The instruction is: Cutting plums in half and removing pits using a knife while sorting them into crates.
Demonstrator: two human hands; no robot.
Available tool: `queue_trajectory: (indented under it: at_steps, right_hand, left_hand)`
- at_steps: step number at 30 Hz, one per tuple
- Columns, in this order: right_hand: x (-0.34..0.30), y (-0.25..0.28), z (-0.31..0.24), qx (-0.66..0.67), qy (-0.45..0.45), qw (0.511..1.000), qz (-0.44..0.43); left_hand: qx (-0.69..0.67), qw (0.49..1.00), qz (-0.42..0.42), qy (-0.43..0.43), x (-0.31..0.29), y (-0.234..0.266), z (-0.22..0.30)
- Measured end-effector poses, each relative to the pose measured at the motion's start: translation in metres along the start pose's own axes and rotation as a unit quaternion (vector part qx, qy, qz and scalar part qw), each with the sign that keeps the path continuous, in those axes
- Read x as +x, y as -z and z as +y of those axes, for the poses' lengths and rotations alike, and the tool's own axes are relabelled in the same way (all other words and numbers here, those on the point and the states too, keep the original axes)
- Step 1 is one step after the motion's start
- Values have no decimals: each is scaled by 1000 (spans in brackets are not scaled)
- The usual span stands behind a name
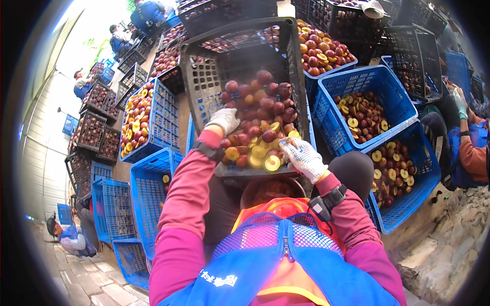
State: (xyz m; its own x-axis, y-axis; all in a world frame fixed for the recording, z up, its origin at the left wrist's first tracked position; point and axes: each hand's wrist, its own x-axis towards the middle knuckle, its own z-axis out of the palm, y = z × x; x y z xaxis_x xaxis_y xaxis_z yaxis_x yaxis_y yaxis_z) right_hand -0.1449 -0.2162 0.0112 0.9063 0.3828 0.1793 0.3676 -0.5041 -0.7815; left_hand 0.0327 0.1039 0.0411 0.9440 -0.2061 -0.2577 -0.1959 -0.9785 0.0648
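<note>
A black plastic crate (237, 31) leans tilted toward me, holding dark red plums (264, 103) with yellow-fleshed halved plums (272, 162) heaped at its near end. My left hand (224, 121), in a white knit glove, is inside the crate against the left of the plum pile; its fingers are curled, and what they may hold is hidden. At the near right side of the pile is my right hand (304, 157), in a white glove with blue dots. Its fingers are bent together beside the cut halves, and anything in them cannot be made out.
Blue crates of cut plums (361, 115) stand to the right, with another (138, 122) at left. A bowl (273, 192) sits between my knees below the black crate. Stacked blue crates (116, 209) stand left. A co-worker's gloved hand (461, 106) shows far right.
</note>
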Motion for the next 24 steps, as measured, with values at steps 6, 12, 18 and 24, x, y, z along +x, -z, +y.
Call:
queue_trajectory:
  at_steps: [6, 12, 18, 24]
  right_hand:
    - [15, 32, -2, -69, -91, 993, 26]
    - [24, 25, -11, -43, -181, 983, 7]
    - [27, 13, -35, -40, -159, 986, 14]
    - [2, -2, -2, -30, -24, 993, 108]
  left_hand:
    - [-1, 983, -132, 129, 79, -88, -6]
    - [5, 972, -177, 156, 88, -93, -10]
    - [-66, 976, -150, 146, 67, -111, -57]
    - [-561, 817, -96, 96, -4, -44, 12]
